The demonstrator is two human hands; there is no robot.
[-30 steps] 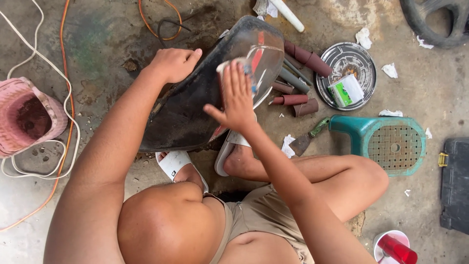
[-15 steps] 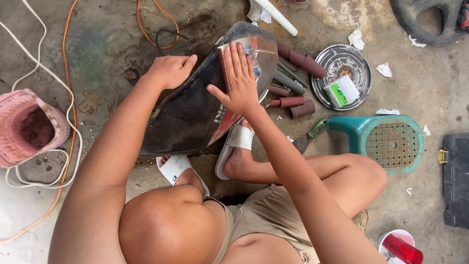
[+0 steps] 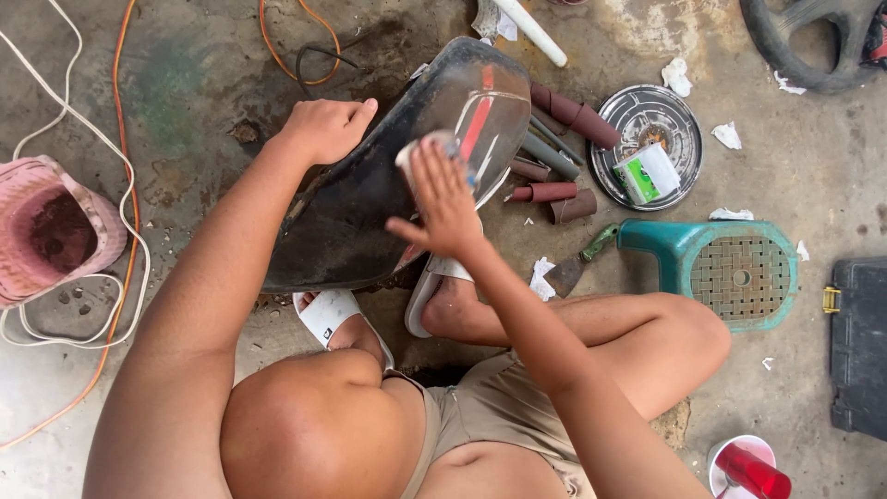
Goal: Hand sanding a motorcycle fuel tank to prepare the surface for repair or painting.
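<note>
We've got the black panel (image 3: pixel 370 212) propped on our feet, left hand (image 3: pixel 323 127) curled over its top edge, right hand (image 3: pixel 443 199) fingers together pressing a pad (image 3: pixel 427 148). It could slide off, since only that one grip steadies it.
</note>
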